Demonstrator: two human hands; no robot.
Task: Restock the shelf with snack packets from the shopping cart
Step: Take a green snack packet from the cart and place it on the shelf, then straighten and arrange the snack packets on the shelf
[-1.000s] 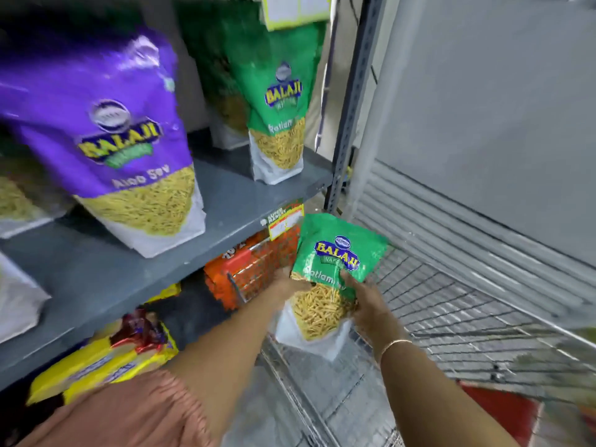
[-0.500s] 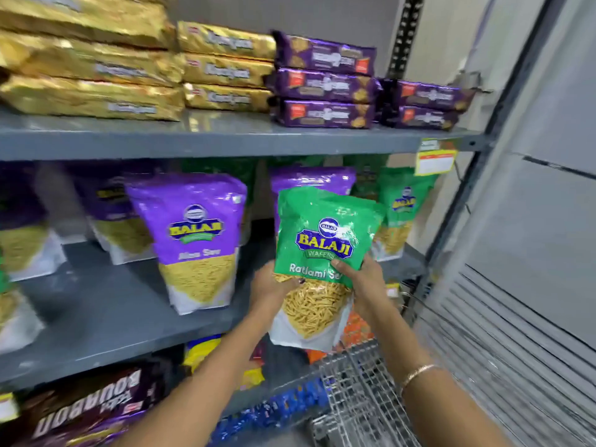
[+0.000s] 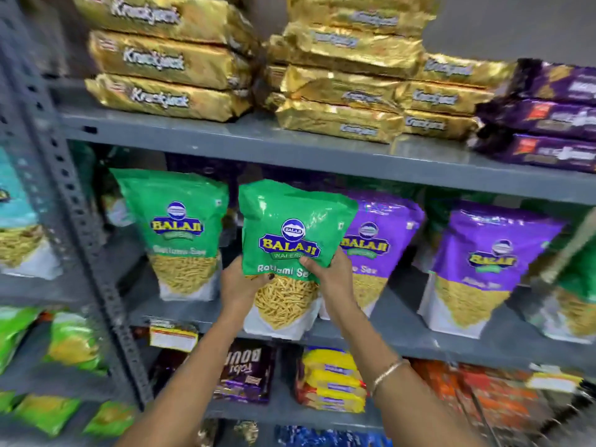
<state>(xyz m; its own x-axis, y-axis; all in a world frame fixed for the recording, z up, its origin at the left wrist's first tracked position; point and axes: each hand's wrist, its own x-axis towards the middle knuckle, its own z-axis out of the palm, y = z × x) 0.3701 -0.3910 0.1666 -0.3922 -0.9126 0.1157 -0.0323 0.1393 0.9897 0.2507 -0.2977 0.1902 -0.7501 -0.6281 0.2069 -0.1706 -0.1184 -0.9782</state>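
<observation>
A green Balaji Ratlami Sev packet (image 3: 290, 227) is held upright in front of the middle grey shelf (image 3: 403, 337). My left hand (image 3: 237, 285) grips its lower left edge and my right hand (image 3: 333, 279) grips its lower right side. The packet's bottom hangs at the shelf's front lip, between a matching green packet (image 3: 180, 233) standing on the left and a purple Aloo Sev packet (image 3: 377, 250) on the right, which it partly covers. The shopping cart is out of view.
Another purple packet (image 3: 483, 269) stands further right. Gold Krackjack packs (image 3: 167, 59) and purple biscuit packs (image 3: 548, 117) are stacked on the shelf above. Biscuit packs (image 3: 329, 382) fill the shelf below. A perforated grey upright (image 3: 80, 227) divides the left bay.
Both hands have lifted the green packet from over the cart up to the middle shelf and leftward, beside the matching green packet. The view has swung left; the cart is gone from sight.
</observation>
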